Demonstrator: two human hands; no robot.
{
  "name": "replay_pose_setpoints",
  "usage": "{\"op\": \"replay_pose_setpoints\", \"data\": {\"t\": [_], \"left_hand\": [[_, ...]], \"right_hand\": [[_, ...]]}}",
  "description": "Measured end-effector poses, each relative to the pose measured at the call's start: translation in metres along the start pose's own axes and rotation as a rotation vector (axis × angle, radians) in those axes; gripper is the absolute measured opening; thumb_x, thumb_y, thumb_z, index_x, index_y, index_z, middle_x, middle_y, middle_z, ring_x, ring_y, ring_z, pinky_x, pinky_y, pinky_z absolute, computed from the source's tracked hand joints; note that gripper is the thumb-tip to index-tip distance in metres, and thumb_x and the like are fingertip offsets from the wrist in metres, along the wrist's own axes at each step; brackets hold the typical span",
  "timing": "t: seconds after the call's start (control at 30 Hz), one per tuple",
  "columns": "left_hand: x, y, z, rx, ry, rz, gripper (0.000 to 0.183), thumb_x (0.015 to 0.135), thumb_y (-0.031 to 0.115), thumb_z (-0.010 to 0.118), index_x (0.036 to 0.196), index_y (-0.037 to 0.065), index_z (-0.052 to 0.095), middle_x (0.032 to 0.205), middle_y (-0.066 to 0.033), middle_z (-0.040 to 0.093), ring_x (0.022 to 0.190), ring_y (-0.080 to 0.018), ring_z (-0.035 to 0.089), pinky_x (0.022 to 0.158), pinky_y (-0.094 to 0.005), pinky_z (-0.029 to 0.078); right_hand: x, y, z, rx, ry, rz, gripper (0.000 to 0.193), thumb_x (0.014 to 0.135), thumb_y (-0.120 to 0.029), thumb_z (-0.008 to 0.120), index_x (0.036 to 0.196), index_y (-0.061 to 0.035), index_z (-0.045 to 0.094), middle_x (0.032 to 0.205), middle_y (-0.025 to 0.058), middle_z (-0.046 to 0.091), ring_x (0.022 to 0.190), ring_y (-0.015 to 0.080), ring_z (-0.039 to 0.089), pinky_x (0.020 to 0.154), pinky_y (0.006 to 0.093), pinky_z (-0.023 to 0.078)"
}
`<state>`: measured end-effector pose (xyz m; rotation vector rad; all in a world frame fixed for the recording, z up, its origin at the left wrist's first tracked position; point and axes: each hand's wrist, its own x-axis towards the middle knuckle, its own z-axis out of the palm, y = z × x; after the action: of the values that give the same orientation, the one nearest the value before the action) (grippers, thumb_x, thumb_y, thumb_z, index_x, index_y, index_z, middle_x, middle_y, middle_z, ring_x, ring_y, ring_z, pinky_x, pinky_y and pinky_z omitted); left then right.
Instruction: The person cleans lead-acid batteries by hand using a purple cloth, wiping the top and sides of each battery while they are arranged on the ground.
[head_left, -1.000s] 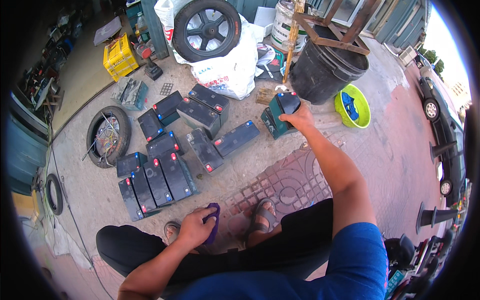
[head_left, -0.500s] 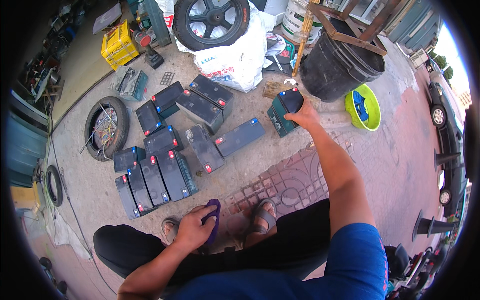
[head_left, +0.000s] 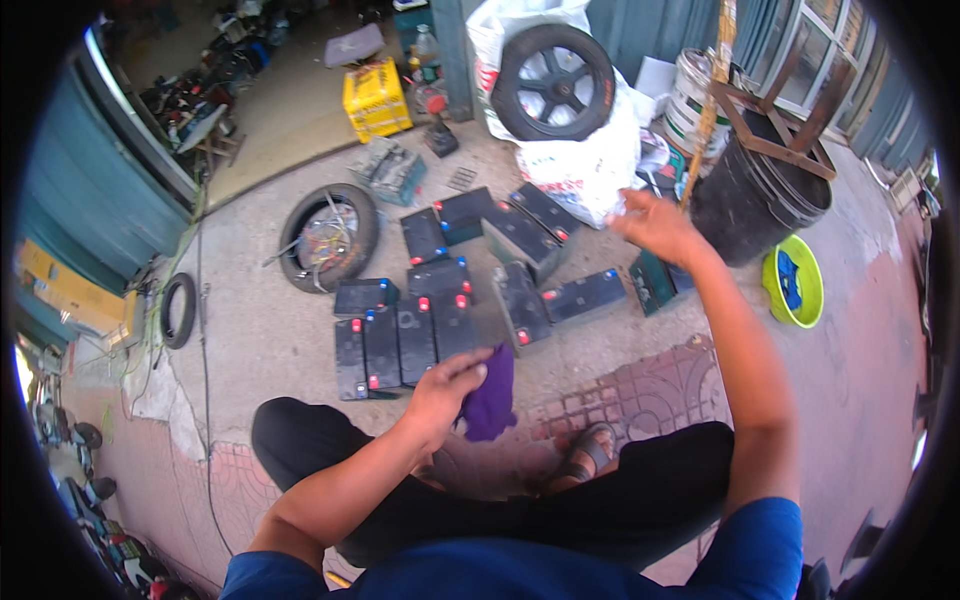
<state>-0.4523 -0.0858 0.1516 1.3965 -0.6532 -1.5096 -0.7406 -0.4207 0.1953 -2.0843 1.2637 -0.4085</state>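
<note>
My left hand (head_left: 438, 400) is closed on a purple cloth (head_left: 490, 405), which hangs down in front of my knees. With fingers apart and nothing in it, my right hand (head_left: 660, 230) hovers to the right of the batteries. Just below it stands a green-sided battery (head_left: 652, 284), partly hidden by my wrist. A flat-lying battery (head_left: 585, 297) and a dusty upright battery (head_left: 521, 305) are to its left. Further left, several dark batteries (head_left: 416, 338) with red and blue terminal caps stand close together in rows.
A tyre with wires inside (head_left: 366, 225) lies left of the batteries. Behind them are a white sack (head_left: 575, 170) with a black wheel (head_left: 510, 92) on it. A black bucket (head_left: 735, 205) and a lime-green basin (head_left: 813, 310) stand at right. A cordless drill (head_left: 440, 138) is near a yellow box (head_left: 376, 98).
My right hand has let go of the green-sided battery and lifted off it. My left hand has risen with the purple cloth. The whole view has swung left.
</note>
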Motion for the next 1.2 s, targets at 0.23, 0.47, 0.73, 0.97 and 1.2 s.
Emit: {"op": "replay_pose_setpoints", "data": {"t": [0.23,0.47,0.73,0.97,1.2], "left_hand": [[0.000,0.107,0.001,-0.436,-0.180,0.276,0.059,0.112,0.044,0.058,0.156,0.005,0.051,0.149,-0.0095,0.063,0.140,-0.0262,0.059,0.125,-0.0454,0.040],[0.011,0.184,-0.029,-0.014,-0.268,0.428,0.082,0.109,0.048,0.066,0.168,0.000,0.035,0.152,-0.0191,0.060,0.133,-0.0325,0.064,0.111,-0.0542,0.055],[0.161,0.160,-0.169,0.323,0.307,0.174,0.075,0.099,0.041,0.077,0.152,-0.007,0.055,0.155,-0.0257,0.059,0.145,-0.0381,0.057,0.114,-0.0547,0.051],[0.269,0.087,-0.265,0.946,0.547,0.170,0.091,0.087,0.044,0.085,0.152,-0.012,0.053,0.143,-0.0360,0.066,0.137,-0.0444,0.064,0.115,-0.0457,0.052],[0.380,0.088,-0.296,1.077,0.729,0.172,0.101,0.083,0.055,0.087,0.151,-0.009,0.050,0.147,-0.0339,0.061,0.138,-0.0461,0.061,0.115,-0.0507,0.052]], "right_hand": [[-0.110,-0.188,0.109,0.044,-0.262,-0.453,0.114,0.090,-0.057,0.087,0.172,-0.0050,0.028,0.162,0.0325,0.049,0.150,0.0390,0.053,0.122,0.0421,0.046],[-0.112,-0.212,0.064,0.882,0.107,-0.156,0.051,0.099,-0.027,0.085,0.139,-0.0013,0.067,0.119,0.0079,0.078,0.102,0.0158,0.075,0.092,0.0337,0.062],[-0.188,-0.208,0.043,0.930,0.260,0.048,0.057,0.097,-0.020,0.081,0.147,0.0010,0.061,0.134,0.0104,0.072,0.124,0.0199,0.067,0.111,0.0375,0.051],[-0.210,-0.192,0.058,0.892,0.183,0.228,0.062,0.097,-0.012,0.082,0.150,0.0075,0.058,0.137,0.0142,0.073,0.127,0.0215,0.068,0.114,0.0378,0.050],[-0.174,-0.174,0.066,0.790,0.156,0.422,0.080,0.093,-0.021,0.084,0.159,0.0054,0.047,0.149,0.0193,0.065,0.136,0.0314,0.064,0.119,0.0459,0.048]]}}
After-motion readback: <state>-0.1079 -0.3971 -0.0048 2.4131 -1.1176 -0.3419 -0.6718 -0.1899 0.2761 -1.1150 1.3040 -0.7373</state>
